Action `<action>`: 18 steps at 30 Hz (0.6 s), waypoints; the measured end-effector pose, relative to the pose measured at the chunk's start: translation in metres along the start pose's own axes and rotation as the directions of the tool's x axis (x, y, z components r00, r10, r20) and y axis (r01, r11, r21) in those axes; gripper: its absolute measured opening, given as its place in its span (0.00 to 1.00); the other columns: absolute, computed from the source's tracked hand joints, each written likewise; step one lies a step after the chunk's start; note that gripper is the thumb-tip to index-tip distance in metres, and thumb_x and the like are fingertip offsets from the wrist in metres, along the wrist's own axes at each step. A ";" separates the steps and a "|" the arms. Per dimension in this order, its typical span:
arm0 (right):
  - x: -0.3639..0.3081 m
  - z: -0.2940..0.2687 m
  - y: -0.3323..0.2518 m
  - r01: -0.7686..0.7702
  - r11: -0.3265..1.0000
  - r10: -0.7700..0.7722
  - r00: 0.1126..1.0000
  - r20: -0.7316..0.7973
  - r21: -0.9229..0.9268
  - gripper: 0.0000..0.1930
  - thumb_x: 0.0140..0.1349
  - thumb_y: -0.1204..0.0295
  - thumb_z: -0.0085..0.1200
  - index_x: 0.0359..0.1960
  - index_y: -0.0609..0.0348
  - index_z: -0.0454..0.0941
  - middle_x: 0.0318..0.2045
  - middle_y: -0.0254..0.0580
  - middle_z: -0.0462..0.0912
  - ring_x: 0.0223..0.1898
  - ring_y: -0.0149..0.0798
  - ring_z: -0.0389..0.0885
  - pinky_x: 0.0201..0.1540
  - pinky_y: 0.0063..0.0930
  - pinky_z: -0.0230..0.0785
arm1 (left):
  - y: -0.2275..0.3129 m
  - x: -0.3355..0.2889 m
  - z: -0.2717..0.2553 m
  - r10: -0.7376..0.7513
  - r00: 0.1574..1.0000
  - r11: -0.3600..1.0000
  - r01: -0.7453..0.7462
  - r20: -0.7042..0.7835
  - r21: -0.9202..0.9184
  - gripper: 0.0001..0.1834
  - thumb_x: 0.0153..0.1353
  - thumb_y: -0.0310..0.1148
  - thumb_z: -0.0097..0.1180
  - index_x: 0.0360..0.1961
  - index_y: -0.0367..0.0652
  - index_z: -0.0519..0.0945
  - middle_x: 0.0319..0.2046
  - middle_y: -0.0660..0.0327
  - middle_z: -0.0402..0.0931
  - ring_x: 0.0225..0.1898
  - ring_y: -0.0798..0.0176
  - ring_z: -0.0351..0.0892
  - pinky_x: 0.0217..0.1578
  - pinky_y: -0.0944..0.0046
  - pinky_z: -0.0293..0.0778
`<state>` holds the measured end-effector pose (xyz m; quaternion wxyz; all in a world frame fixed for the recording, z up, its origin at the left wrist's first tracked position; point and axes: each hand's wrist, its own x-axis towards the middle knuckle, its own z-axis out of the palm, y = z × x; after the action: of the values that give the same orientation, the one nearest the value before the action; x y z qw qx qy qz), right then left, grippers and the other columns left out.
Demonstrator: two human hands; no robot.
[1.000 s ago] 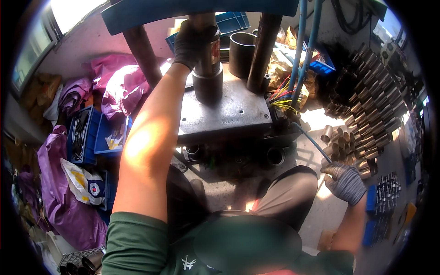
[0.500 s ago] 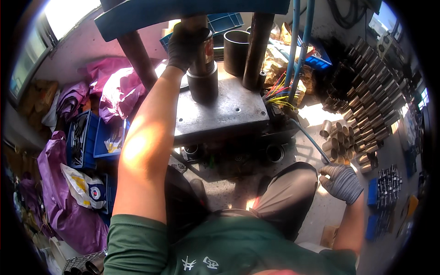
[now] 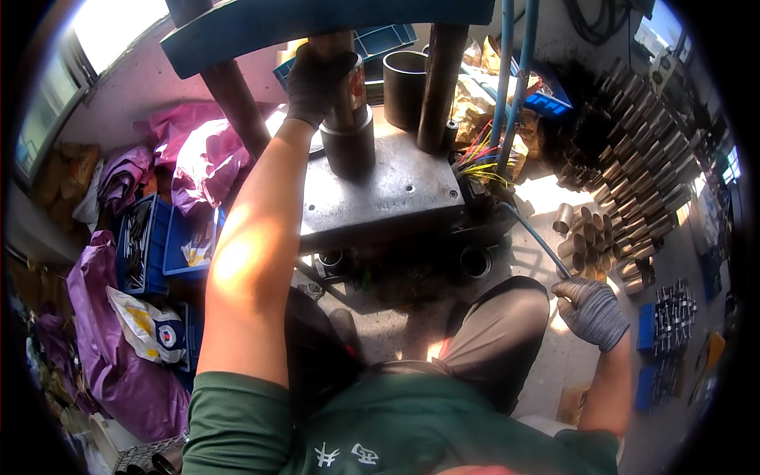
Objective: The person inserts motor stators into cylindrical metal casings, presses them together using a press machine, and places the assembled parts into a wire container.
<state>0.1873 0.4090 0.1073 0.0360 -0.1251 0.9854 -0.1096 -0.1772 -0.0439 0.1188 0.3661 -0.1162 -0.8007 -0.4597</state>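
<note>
A column press arches its blue crossbeam just above the left fingers. Its steel bed plate lies below them. The wide open steel tube stands upright on the bed, to their right. The thick sleeve sits upright below those fingers, with the narrower steel cylinder upright on top, just right of them. The dark-gloved left hand touches that cylinder; whether its fingers clamp it, I cannot tell. The grey-gloved right hand has its fingers curled closed on the end of the slim lever rod, which slants up leftward from them.
</note>
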 end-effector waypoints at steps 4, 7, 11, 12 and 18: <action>0.001 -0.001 0.005 0.025 0.991 0.008 0.968 0.250 -0.128 0.09 0.65 0.66 0.55 0.38 0.56 0.86 0.34 0.51 0.87 0.37 0.55 0.87 0.44 0.45 0.80 | 0.005 -0.004 0.001 -0.036 0.999 0.999 0.036 -0.007 0.040 0.36 0.57 0.54 0.73 0.56 0.37 0.77 0.49 0.47 0.84 0.53 0.44 0.84 0.56 0.54 0.78; -0.001 0.000 0.011 0.006 1.000 -0.006 1.000 0.021 -0.003 0.09 0.65 0.65 0.56 0.37 0.55 0.85 0.32 0.50 0.86 0.36 0.56 0.86 0.43 0.46 0.79 | 0.001 -0.003 0.001 -0.007 1.000 1.000 0.007 -0.003 -0.020 0.37 0.58 0.54 0.73 0.57 0.37 0.77 0.49 0.47 0.84 0.54 0.45 0.84 0.56 0.54 0.78; 0.001 -0.004 0.001 0.004 0.991 0.017 0.988 0.155 -0.135 0.09 0.65 0.65 0.56 0.35 0.55 0.84 0.32 0.51 0.85 0.36 0.57 0.86 0.42 0.48 0.79 | -0.003 -0.001 0.002 0.030 0.999 1.000 -0.030 0.014 -0.006 0.38 0.57 0.55 0.73 0.57 0.35 0.75 0.50 0.46 0.84 0.54 0.46 0.84 0.56 0.55 0.78; 0.003 -0.005 0.000 0.001 0.982 0.044 0.972 0.232 -0.190 0.09 0.65 0.65 0.56 0.36 0.55 0.84 0.32 0.51 0.85 0.36 0.57 0.86 0.42 0.48 0.79 | -0.007 0.001 0.001 0.056 0.998 0.998 -0.056 0.005 -0.023 0.41 0.56 0.54 0.74 0.58 0.33 0.74 0.50 0.46 0.85 0.54 0.47 0.85 0.56 0.56 0.79; 0.001 -0.002 0.005 -0.008 0.996 0.020 0.990 0.138 -0.091 0.10 0.65 0.63 0.56 0.34 0.55 0.85 0.31 0.51 0.85 0.36 0.56 0.86 0.42 0.47 0.79 | -0.001 -0.003 0.004 0.002 1.000 0.999 -0.003 0.013 0.036 0.38 0.58 0.53 0.72 0.59 0.37 0.75 0.52 0.47 0.84 0.55 0.44 0.83 0.58 0.55 0.76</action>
<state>0.1846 0.4140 0.1078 0.0996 -0.1269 0.9853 -0.0556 -0.1779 -0.0410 0.1149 0.3634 -0.1137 -0.8111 -0.4439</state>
